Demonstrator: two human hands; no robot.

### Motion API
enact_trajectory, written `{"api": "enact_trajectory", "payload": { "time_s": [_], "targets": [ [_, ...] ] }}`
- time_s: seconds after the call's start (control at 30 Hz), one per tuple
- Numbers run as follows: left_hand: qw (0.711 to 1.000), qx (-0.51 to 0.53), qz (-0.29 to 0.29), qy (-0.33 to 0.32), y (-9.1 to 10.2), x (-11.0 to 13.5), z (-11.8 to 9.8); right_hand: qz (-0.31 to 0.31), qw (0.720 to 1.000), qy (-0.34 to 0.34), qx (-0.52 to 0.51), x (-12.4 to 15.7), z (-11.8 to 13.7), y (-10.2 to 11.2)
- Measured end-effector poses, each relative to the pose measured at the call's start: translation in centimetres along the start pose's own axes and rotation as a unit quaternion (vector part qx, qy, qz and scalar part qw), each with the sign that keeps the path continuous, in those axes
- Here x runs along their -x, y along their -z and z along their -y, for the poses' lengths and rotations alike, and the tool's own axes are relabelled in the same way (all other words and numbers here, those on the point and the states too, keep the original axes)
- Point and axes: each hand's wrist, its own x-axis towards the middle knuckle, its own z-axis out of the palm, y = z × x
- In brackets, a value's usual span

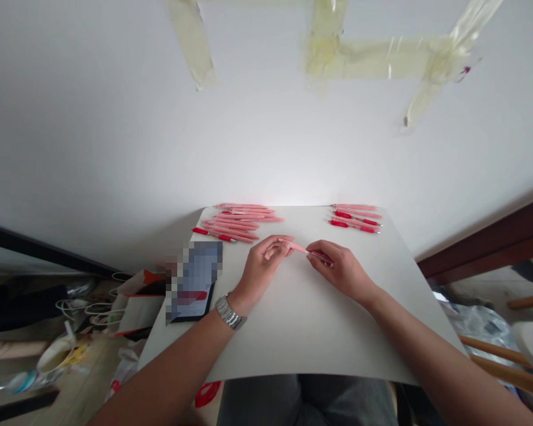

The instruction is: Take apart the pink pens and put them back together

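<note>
Over the middle of the white table, my left hand (269,254) pinches a pink pen barrel (298,247) between thumb and fingers. Close to the barrel's right end, my right hand (337,265) is closed on a thin, reddish stick that looks like a pen refill (322,257). The two pieces lie nearly in line; whether one sits inside the other is too small to tell. Beyond my left hand lies a pile of pink pens (235,223) with a red pen (213,235) at its near side. Past my right hand, pink pens and red pens (355,226) lie in a smaller group.
A phone (198,281), its screen blurred, rests at the left of the white table (324,337). The table's far edge meets a wall (266,136) with yellowed tape. Paper bags (137,307) and a cup (57,355) are on the floor at left. A wooden chair (500,352) stands at right.
</note>
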Motion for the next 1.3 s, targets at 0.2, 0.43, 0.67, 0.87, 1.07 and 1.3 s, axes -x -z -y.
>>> {"api": "enact_trajectory", "payload": {
  "time_s": [0.2,0.43,0.67,0.87,1.07,1.3],
  "targets": [
    [1.0,-0.01,-0.005,0.001,0.3,-0.1,-0.3,-0.01,1.0,-0.004,0.009,0.1,-0.1,0.0],
    [1.0,-0.001,-0.03,0.005,0.6,-0.4,0.0,-0.009,1.0,-0.01,0.011,0.0,0.0,-0.1],
    [0.999,0.008,-0.045,0.012,0.9,-0.5,0.3,-0.008,1.0,-0.022,0.004,0.0,-0.3,-0.3],
    [0.998,0.025,-0.059,0.005,1.2,-0.7,0.7,-0.003,0.999,-0.044,0.006,0.0,-0.3,-0.2],
    [0.998,0.022,-0.062,0.006,1.3,-0.7,0.9,-0.004,0.999,-0.053,-0.006,0.0,-0.7,-0.4],
    [0.997,0.022,-0.074,-0.008,1.4,-0.7,0.8,-0.005,0.998,-0.054,-0.012,-0.1,-0.5,-0.1]
  ]
}}
